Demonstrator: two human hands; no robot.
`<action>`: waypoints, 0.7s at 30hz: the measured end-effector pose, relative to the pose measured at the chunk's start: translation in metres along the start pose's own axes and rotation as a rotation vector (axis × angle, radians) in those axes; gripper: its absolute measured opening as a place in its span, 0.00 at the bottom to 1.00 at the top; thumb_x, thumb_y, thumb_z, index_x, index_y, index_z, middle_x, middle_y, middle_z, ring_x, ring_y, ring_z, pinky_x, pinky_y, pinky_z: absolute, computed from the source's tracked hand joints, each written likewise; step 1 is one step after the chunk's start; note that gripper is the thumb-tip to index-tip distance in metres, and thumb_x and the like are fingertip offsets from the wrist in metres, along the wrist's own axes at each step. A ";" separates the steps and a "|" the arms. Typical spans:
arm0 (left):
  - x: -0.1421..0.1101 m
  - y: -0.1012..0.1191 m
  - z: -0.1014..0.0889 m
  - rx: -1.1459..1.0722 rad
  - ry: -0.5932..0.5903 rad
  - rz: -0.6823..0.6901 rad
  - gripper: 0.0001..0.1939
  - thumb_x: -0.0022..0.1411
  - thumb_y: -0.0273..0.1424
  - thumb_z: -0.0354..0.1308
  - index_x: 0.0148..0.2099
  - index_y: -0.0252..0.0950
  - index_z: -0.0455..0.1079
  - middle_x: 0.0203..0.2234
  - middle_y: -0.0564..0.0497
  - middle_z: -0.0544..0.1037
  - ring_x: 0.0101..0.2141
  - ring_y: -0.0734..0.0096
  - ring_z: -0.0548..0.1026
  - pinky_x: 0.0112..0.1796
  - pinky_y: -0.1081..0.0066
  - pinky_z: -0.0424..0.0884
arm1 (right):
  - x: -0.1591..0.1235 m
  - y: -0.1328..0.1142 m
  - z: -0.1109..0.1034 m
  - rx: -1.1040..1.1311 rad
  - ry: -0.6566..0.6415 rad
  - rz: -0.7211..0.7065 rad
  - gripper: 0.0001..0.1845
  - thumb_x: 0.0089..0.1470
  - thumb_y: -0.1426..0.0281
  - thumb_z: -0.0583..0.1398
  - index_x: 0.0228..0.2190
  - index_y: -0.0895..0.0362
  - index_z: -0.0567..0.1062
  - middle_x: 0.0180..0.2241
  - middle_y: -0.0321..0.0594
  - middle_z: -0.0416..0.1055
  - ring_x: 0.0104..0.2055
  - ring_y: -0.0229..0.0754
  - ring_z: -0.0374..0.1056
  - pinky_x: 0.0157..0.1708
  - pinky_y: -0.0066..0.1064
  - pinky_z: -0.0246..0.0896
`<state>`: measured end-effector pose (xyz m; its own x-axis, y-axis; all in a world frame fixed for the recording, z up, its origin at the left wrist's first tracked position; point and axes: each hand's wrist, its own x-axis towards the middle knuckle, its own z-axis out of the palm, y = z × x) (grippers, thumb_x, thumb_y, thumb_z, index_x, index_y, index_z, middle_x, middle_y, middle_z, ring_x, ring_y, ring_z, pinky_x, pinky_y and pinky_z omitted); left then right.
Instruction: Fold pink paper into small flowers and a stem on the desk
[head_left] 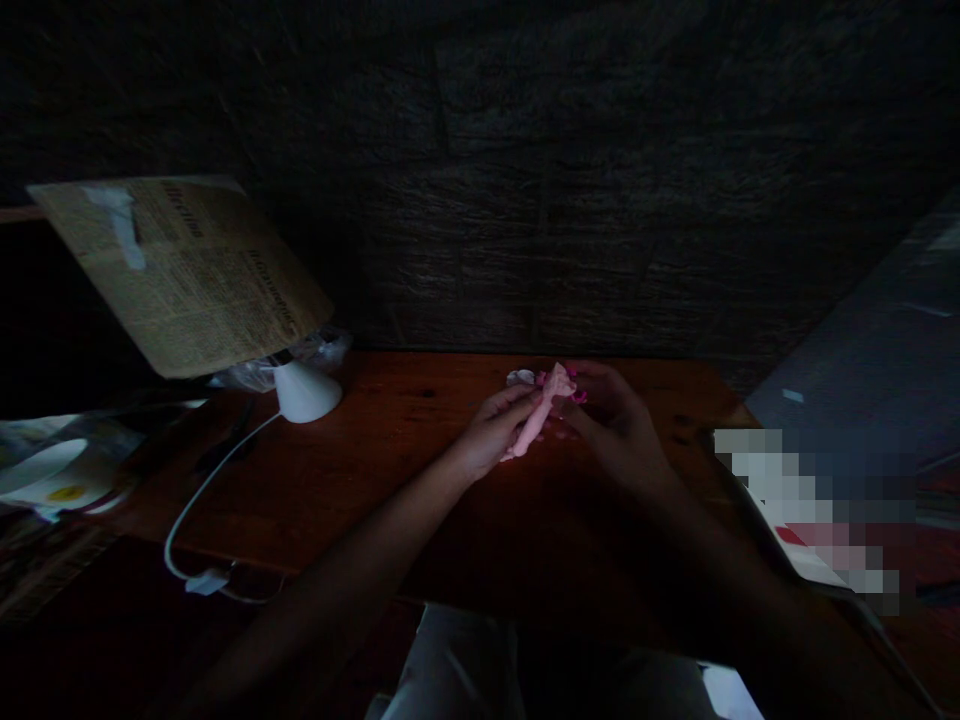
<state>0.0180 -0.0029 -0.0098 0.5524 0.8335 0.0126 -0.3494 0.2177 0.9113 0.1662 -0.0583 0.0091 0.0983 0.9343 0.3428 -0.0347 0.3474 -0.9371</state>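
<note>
My left hand (491, 435) is closed around a long, pale pink, soft-looking thing (534, 425), which slants up to the right above the table. At its upper end it widens into a crumpled shape, with small magenta pieces (579, 397) beside it. My right hand (619, 425) curls in from the right, thumb and fingers closed at that upper end. Dim light hides the exact kind of the pink thing and where the right fingertips press. Just behind my left hand lies a small whitish, clear-looking item (520, 377) on the table.
The wooden table (390, 480) runs along a dark brick-patterned wall (487, 220). On the left stands a lamp with a newsprint shade (202, 280) and white base (306, 392); its cord (180, 510) loops over the front edge. A white container (52, 475) is farther left, a blurred-out screen at right.
</note>
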 end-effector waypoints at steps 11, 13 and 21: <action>-0.004 0.034 -0.048 0.880 -0.180 0.107 0.15 0.55 0.39 0.65 0.40 0.33 0.75 0.33 0.49 0.80 0.33 0.71 0.75 0.35 0.72 0.69 | 0.005 0.001 -0.013 -0.090 -0.022 0.011 0.23 0.47 0.63 0.68 0.46 0.52 0.73 0.43 0.42 0.76 0.40 0.45 0.73 0.34 0.35 0.69; -0.006 0.040 -0.056 1.002 -0.237 0.037 0.17 0.52 0.37 0.67 0.42 0.33 0.75 0.32 0.49 0.80 0.31 0.72 0.74 0.34 0.72 0.67 | 0.006 0.003 -0.016 -0.150 -0.099 0.001 0.23 0.48 0.65 0.67 0.47 0.52 0.73 0.39 0.41 0.76 0.35 0.43 0.72 0.30 0.33 0.66; -0.005 0.041 -0.060 0.999 -0.357 -0.029 0.10 0.53 0.33 0.66 0.36 0.32 0.74 0.29 0.49 0.79 0.30 0.73 0.74 0.33 0.73 0.67 | 0.001 0.000 -0.020 -0.543 -0.461 -0.047 0.23 0.48 0.73 0.63 0.48 0.56 0.74 0.34 0.37 0.74 0.29 0.37 0.66 0.29 0.29 0.59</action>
<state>-0.0444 0.0325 0.0029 0.7972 0.6022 -0.0419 0.3582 -0.4160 0.8358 0.1862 -0.0591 0.0081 -0.3471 0.8998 0.2643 0.4714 0.4110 -0.7803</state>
